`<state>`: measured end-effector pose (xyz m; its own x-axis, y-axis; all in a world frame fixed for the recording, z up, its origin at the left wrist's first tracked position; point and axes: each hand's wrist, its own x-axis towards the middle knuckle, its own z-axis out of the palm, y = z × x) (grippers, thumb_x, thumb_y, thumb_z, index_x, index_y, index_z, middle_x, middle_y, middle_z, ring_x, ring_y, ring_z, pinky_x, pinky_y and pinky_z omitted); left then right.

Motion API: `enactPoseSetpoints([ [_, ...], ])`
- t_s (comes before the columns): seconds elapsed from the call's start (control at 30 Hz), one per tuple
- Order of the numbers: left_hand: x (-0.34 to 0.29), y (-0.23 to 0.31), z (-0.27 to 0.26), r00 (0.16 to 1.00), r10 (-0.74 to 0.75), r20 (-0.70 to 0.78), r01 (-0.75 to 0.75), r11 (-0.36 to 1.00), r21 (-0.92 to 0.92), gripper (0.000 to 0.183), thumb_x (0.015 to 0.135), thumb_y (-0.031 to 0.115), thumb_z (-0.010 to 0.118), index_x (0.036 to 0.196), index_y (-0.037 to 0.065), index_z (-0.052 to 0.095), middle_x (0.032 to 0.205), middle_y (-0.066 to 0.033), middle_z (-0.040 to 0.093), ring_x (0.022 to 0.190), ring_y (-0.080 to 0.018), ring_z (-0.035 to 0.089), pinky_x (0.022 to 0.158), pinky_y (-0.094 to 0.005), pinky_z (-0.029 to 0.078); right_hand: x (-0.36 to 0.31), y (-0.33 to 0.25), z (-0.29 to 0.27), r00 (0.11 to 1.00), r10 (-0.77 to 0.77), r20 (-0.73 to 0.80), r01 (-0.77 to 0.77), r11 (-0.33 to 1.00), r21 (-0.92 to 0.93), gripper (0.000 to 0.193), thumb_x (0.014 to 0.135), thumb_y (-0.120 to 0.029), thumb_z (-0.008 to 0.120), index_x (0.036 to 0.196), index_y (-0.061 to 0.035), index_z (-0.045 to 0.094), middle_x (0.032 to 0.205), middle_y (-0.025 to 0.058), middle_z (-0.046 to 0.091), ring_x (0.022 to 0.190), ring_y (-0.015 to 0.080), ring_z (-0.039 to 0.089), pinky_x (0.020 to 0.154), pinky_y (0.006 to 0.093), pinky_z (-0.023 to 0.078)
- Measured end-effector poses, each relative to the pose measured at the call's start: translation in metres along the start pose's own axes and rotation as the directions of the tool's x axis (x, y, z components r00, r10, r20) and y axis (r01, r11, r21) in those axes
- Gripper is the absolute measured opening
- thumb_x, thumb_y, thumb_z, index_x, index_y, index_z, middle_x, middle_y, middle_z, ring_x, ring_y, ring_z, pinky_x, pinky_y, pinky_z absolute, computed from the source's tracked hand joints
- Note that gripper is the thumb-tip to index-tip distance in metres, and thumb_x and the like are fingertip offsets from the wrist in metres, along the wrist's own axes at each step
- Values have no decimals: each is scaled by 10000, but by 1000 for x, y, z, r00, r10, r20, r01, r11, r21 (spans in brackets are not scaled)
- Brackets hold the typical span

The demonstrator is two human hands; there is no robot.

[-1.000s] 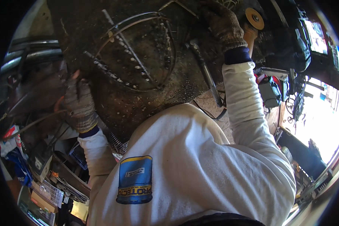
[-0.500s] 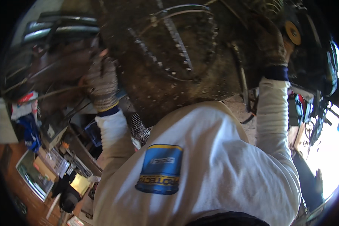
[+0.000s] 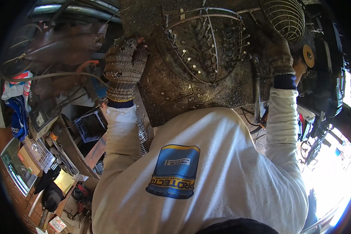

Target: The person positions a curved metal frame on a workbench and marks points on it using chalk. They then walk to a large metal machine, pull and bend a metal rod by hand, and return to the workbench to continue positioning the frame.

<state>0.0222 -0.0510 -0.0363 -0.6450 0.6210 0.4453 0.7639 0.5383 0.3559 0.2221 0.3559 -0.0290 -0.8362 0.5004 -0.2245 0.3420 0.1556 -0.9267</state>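
A frame of bent metal rods, with many short studs along its curved sides, lies on a dark, worn metal tabletop. My left hand, in a grey knitted glove with bare fingertips showing, is at the tabletop's left edge. Its fingers are loosely bent, apart from the frame, with nothing visible in them. My right hand, gloved too, is right of the frame, below a round wire cage. Its fingers fall in shadow, so their grip is hidden. A metal bar stands out near that hand, over the front edge.
A tan disc is right of my right hand. A cable and brown sheet-like material lie to the left. A blue crate, boxes and tools crowd the lower left. Bright light comes in at the lower right.
The view has shifted, and the frame sits further right and lower in it. My left hand has moved right and up, its fingers more bent. My right hand stays beside the frame.
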Motion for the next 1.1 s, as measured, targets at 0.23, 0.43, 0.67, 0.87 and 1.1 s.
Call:
enactPoseSetpoints([
  [0.23,11,5,6,974,153,-166,-153,988,8,233,831,229,800,1057,200,755,1022,-33,733,934,-261,702,832,-393,570,1,-22,21,995,94,-36,-99,963,-250,431,978,-179,668,1388,-69,596,1218,83,716,1060,155,672,918,290,537],
  [0.43,22,32,-2,977,152,-150,-171,977,-127,245,879,129,754,1123,133,736,1080,-100,728,1013,-286,690,900,-398,543,-3,-34,32,995,-99,-29,77,901,-426,410,977,-202,671,1375,-116,621,1257,88,707,1088,140,666,944,292,528],
  [0.67,14,33,16,991,86,-101,-96,990,-105,283,860,70,747,1131,150,736,1092,-98,729,993,-284,698,883,-392,552,11,-1,31,977,-210,27,209,933,-294,404,985,-263,646,1360,-113,632,1298,126,681,1231,225,629,1046,339,494],
  [0.87,22,35,13,985,112,-129,-128,984,-124,312,845,61,750,1131,185,735,1080,-93,734,989,-283,702,874,-394,553,15,14,33,944,-263,198,11,626,780,443,978,-348,636,1361,-125,629,1361,125,641,1286,270,594,1082,375,471],
  [1.1,17,26,20,986,113,-124,-126,987,-100,329,807,90,782,1112,200,728,1064,-78,730,984,-293,694,872,-417,553,16,-6,45,950,-307,-48,254,855,-453,464,954,-369,666,1352,-132,636,1323,133,662,1255,280,615,1066,382,484],
])
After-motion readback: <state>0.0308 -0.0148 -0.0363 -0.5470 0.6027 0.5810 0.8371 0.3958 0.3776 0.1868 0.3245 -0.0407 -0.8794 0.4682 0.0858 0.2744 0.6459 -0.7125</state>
